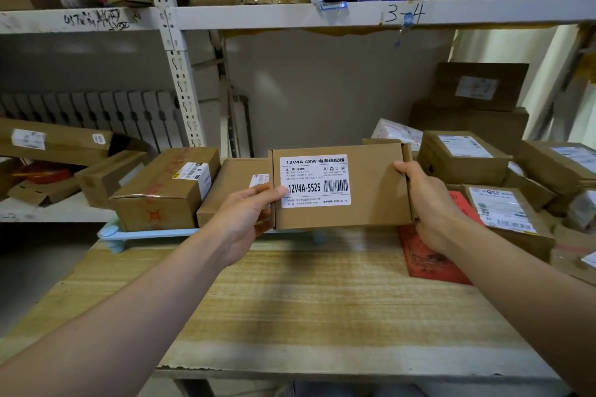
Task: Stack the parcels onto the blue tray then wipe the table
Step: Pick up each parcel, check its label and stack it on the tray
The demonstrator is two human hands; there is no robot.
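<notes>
Now parcel lengthwise between hands.

This was a parcel storeroom — white metal shelving crossed the upper frame, hand-marked "3-4", with labelled cardboard parcels crowding the shelves and the wooden table at centre.

Between your hands is a brown parcel (white label, black print); beneath them, streaky tan table.
</notes>
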